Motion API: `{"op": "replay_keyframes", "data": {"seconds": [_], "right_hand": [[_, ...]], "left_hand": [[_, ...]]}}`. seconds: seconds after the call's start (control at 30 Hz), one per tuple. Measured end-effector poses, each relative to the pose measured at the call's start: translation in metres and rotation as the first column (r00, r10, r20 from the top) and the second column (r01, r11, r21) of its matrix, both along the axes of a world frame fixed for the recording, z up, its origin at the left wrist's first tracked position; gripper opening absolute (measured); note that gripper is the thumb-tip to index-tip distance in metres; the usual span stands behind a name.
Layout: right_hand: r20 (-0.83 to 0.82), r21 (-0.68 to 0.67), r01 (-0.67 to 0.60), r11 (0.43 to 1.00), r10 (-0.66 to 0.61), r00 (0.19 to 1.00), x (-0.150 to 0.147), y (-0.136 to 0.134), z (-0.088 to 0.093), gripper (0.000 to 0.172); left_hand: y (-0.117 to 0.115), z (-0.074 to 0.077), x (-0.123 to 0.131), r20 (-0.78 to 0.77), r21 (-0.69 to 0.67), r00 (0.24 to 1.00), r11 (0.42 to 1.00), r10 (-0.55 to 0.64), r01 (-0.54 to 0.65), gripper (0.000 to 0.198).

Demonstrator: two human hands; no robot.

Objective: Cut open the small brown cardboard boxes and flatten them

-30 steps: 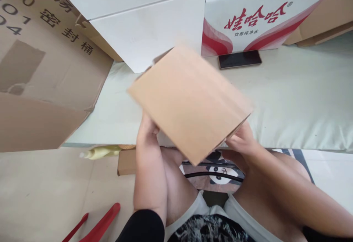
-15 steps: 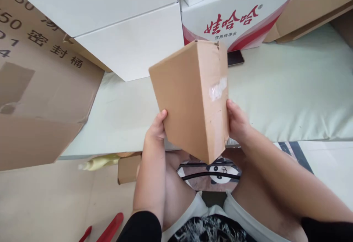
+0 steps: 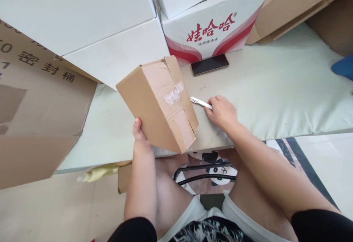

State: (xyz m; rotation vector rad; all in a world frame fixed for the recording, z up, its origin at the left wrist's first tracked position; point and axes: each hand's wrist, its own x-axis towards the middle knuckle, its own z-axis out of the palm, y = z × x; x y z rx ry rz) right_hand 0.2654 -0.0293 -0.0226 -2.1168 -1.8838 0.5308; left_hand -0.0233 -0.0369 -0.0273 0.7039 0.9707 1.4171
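Observation:
A brown cardboard box is tilted up in my left hand, whose thumb presses on its left face; the other fingers are hidden behind it. Clear tape crosses the seam on the side turned to the right. My right hand is closed around a white utility knife, just right of the box and apart from it. The knife's front end points left towards the box. A black phone lies flat beyond the knife.
A pale green padded surface spans the middle. White boxes and a red-and-white carton stand behind. A large printed carton is at left. A blue object shows at the right edge, a yellow bottle below the padding.
My right hand has let go of the box and now grips the utility knife. The box has shifted left and turned, showing more of its taped side. The phone is now fully visible.

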Motion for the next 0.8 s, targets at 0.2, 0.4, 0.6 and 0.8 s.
{"op": "replay_keyframes", "data": {"seconds": [0.2, 0.4, 0.6, 0.8], "right_hand": [[-0.841, -0.077, 0.043, 0.996, -0.088, 0.534, 0.003, -0.006, 0.011, 0.021], [-0.993, -0.090, 0.054, 0.994, -0.086, -0.078, 0.001, -0.006, 0.018, 0.045], [-0.990, 0.140, 0.302, 0.943, 0.128, 0.058, 0.001, -0.007, 0.016, 0.032], [-0.912, 0.408, 0.302, 0.861, 0.371, 0.173, -0.009, -0.031, 0.037, 0.026]], "left_hand": [[-0.002, -0.002, -0.011, -0.053, -0.005, 0.995, 0.996, 0.086, -0.087, 0.063], [-0.003, 0.002, -0.009, -0.109, 0.022, 0.990, 0.996, 0.088, -0.086, 0.065], [-0.009, 0.001, -0.011, -0.136, -0.011, 0.988, 0.997, 0.079, -0.081, 0.065], [-0.014, -0.002, -0.011, -0.071, -0.059, 0.997, 0.998, 0.030, -0.035, 0.062]]}}
